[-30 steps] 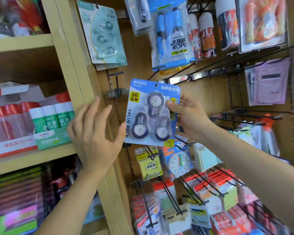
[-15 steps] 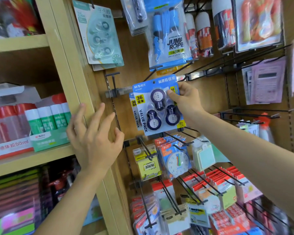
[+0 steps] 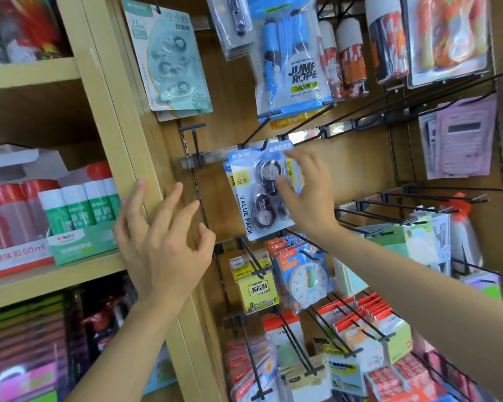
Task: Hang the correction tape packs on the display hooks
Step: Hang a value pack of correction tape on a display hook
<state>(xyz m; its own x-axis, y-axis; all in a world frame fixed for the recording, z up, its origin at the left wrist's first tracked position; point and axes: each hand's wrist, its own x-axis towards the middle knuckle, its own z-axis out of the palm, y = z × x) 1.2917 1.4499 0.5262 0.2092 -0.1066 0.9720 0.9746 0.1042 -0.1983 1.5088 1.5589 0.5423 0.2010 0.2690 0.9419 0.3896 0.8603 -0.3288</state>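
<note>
Our hands are both open: the left hand (image 3: 163,248) is spread in the air beside the wooden upright (image 3: 122,140), holding nothing, and the right hand (image 3: 305,195) has loose fingers over the front of the blue correction tape pack (image 3: 246,210) without gripping it. That pack hangs on its display hook (image 3: 264,145) (a second shows just behind it), so we judge this one hung. Any packs left to hang are out of view
</note>
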